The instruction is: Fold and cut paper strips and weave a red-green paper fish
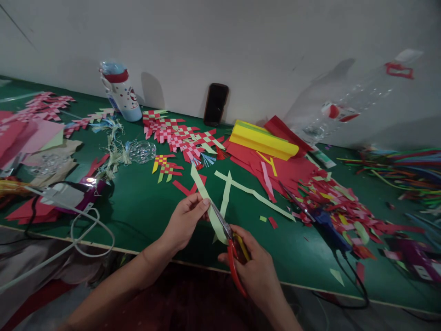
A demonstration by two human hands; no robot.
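We hold a long pale-green paper strip (206, 202) in our left hand (186, 220), thumb and fingers pinched on its edge just above the near rim of the green desk (144, 202). Our right hand (257, 271) is clenched through the loops of the red-handled scissors (229, 243), whose metal blades lie along the strip and are partly closed on it, so the cut runs lengthwise and looks, to our judgement, about midway: the upper part of the strip reaches intact toward the woven pieces, while the lower part hangs past the blades.

Some work already seems done. Two more narrow pale-green strips (241, 188) lie crossed on the desk just beyond our hands, and red-and-green woven paper mats (182, 135) sit further back, near a white bottle with a red cap (122, 94) and a black phone (216, 104) leaning on the wall. Much seems left: a yellow folded sheet (262, 140) rests on a stack of red paper (292, 165), uncut, and beside it lies a heap of red and green paper scraps (337, 207). A white cable (89, 230) loops at the left edge.
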